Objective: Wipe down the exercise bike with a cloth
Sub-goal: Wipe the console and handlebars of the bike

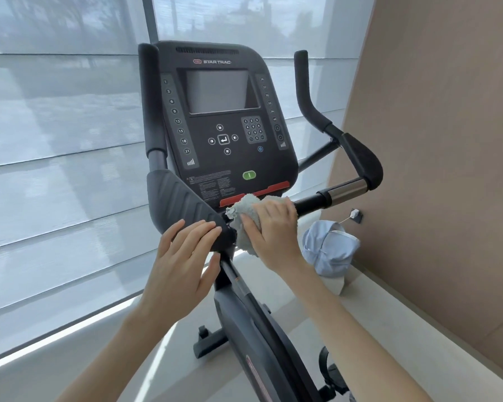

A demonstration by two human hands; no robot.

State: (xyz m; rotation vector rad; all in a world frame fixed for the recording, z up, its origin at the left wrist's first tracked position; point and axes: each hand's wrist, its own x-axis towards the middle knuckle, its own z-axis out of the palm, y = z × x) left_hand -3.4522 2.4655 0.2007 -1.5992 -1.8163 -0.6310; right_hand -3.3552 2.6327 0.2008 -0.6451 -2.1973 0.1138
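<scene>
Mid-wipe on the exercise bike [262, 338]: right hand [273, 227] grips the cloth [244, 210] around the handlebar [311, 201], left hand [183, 256] rests flat-fingered on the pad; next, probably slide right.

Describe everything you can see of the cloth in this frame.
The cloth is pale grey-green, looks like soft terry, and is bunched rather than folded. It is wrapped over the bike's black handlebar just right of the centre joint, below the console's red strip. The right hand grips it against the bar; a crumpled end sticks out up-left and another hangs below.
</scene>
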